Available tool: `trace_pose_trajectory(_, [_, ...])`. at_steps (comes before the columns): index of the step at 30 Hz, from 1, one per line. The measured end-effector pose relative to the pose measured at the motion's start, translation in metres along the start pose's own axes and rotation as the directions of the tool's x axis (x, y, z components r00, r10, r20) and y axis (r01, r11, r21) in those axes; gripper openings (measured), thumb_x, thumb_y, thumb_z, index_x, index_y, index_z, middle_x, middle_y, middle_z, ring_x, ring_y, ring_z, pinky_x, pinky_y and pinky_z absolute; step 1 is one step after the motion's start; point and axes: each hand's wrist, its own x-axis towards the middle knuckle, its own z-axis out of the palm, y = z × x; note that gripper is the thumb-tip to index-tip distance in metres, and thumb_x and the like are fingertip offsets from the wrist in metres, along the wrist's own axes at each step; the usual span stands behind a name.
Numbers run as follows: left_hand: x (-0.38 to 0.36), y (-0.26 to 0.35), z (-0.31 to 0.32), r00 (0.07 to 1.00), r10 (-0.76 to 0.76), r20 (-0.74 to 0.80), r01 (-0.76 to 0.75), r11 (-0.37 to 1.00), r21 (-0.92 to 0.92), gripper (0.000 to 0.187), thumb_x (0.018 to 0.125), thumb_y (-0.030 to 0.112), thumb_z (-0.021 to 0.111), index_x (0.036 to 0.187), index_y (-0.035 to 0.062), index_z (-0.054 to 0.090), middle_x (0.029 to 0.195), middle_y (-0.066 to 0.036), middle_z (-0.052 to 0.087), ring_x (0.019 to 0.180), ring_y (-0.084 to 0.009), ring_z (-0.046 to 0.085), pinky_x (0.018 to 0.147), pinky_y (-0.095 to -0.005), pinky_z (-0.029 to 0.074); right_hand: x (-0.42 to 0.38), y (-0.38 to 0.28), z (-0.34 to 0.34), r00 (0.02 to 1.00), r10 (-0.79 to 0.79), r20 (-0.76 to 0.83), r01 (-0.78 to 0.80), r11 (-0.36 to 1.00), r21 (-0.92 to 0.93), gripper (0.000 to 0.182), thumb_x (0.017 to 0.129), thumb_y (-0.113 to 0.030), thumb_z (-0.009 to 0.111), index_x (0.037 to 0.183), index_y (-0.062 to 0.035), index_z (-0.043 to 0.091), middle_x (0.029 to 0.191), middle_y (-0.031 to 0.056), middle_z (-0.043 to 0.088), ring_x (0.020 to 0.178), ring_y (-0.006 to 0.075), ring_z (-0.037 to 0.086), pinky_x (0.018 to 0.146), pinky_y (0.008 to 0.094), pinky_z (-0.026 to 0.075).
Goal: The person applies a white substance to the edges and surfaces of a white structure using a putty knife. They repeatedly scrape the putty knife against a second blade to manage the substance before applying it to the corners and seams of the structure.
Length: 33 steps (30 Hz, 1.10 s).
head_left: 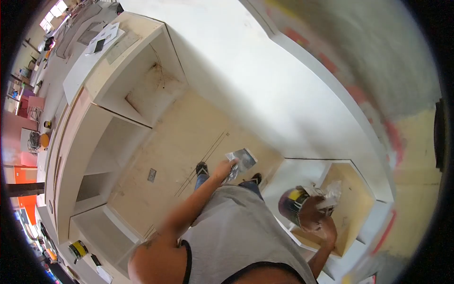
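Note:
My left hand (225, 170) is closed around a wide flat scraper (244, 160) with a shiny grey blade, held in front of my body above the floor. On my right, a can (292, 204) with a dark and yellow label lies tilted at the edge of an open white cabinet compartment. My right hand (318, 222) is bent round the can's right end, its fingers closed and partly in shadow. A pale flat piece (326, 203) and crumpled clear plastic (334, 189) show right beside these fingers. What is inside the can cannot be made out.
White panels and open cabinet boxes (113, 142) surround me. A tall white panel (265, 85) runs along the far right. Papers and a dark phone-like object (99, 45) lie on the upper left cabinet. Another yellow-labelled can (78, 249) stands at lower left. A small plate (152, 175) lies on the floor.

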Motion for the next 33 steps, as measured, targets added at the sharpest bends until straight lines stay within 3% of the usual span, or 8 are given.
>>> trace_pose_trajectory(4, [-0.023,0.06,-0.059,0.987,0.14,0.074,-0.145,0.987,0.066,0.029,0.093,0.029,0.059,0.105,0.0027,0.061,0.081,-0.005,0.065,0.069,-0.015,0.062,0.061,-0.0322,0.05,0.098,-0.048,0.1,0.999,-0.035,0.04,0.033,0.999,0.043,0.032,0.089,-0.022,0.054,0.105,0.0025,0.066,0.091,0.0101,0.069,0.075,0.0195,0.065,0.067,0.0347,0.056])
trace_pose_trajectory(5, [-0.036,0.086,-0.075,0.989,-0.129,0.076,0.124,0.99,0.072,0.03,0.092,0.024,0.06,0.113,0.0018,0.06,0.092,-0.006,0.066,0.081,-0.0165,0.062,0.075,-0.0327,0.05,0.115,-0.05,0.116,0.997,-0.03,0.069,0.028,0.999,0.023,0.034,0.089,-0.025,0.054,0.106,0.0028,0.066,0.093,0.0096,0.069,0.075,0.0209,0.066,0.066,0.0344,0.056])
trace_pose_trajectory(12, [0.007,0.114,-0.177,0.99,0.139,0.035,-0.141,0.888,0.438,0.043,0.089,0.03,0.064,0.117,-0.0019,0.058,0.095,-0.013,0.069,0.084,-0.019,0.064,0.08,-0.031,0.049,0.302,0.011,0.282,0.945,0.274,0.177,-0.324,0.853,0.41,0.045,0.09,-0.039,0.051,0.101,0.0025,0.064,0.086,0.0159,0.069,0.068,0.0238,0.068,0.056,0.0331,0.056])
trace_pose_trajectory(17, [0.068,0.134,-0.225,0.983,0.003,-0.182,0.09,0.859,0.504,0.045,0.09,0.029,0.063,0.122,-0.0015,0.056,0.101,-0.015,0.068,0.09,-0.0174,0.063,0.083,-0.032,0.048,0.425,0.037,0.379,0.917,0.398,0.038,-0.368,0.804,0.466,0.042,0.098,-0.032,0.041,0.103,0.0065,0.057,0.08,0.0181,0.066,0.059,0.0257,0.067,0.048,0.0343,0.052])
trace_pose_trajectory(24, [0.237,0.016,-0.277,0.973,0.015,-0.23,0.112,0.841,0.529,0.04,0.095,0.031,0.052,0.114,-0.0034,0.061,0.099,-0.014,0.069,0.093,-0.0215,0.061,0.086,-0.0333,0.045,0.494,0.077,0.433,0.835,0.55,0.01,-0.442,0.66,0.608,0.047,0.099,-0.04,0.041,0.098,0.0022,0.063,0.082,0.0151,0.069,0.064,0.0186,0.064,0.055,0.0296,0.052])
trace_pose_trajectory(30, [0.355,-0.073,-0.264,0.952,-0.305,-0.014,0.281,0.856,0.435,0.046,0.096,0.038,0.052,0.111,-0.0031,0.064,0.105,-0.015,0.067,0.093,-0.0222,0.061,0.088,-0.0339,0.044,0.528,0.093,0.43,0.847,0.531,-0.025,-0.446,0.735,0.511,0.044,0.097,-0.041,0.043,0.099,-0.0018,0.063,0.08,0.0115,0.069,0.064,0.0174,0.064,0.06,0.03,0.052])
trace_pose_trajectory(32, [0.381,-0.084,-0.265,0.949,-0.07,0.307,-0.191,0.647,0.739,0.045,0.096,0.038,0.052,0.106,-0.0033,0.067,0.098,-0.013,0.069,0.089,-0.0221,0.062,0.084,-0.0343,0.046,0.548,0.131,0.425,0.859,0.508,-0.067,-0.417,0.769,0.485,0.042,0.097,-0.038,0.044,0.098,-0.0005,0.063,0.079,0.0123,0.068,0.062,0.0187,0.065,0.058,0.0304,0.052])
trace_pose_trajectory(33, [0.394,-0.078,-0.256,0.931,-0.323,0.17,0.139,0.744,0.654,0.046,0.095,0.041,0.053,0.102,-0.0023,0.068,0.092,-0.01,0.069,0.087,-0.0212,0.063,0.082,-0.0344,0.047,0.557,0.153,0.424,0.875,0.475,-0.097,-0.386,0.804,0.453,0.04,0.096,-0.036,0.045,0.097,0.0007,0.062,0.078,0.013,0.068,0.061,0.0201,0.065,0.056,0.0309,0.052])
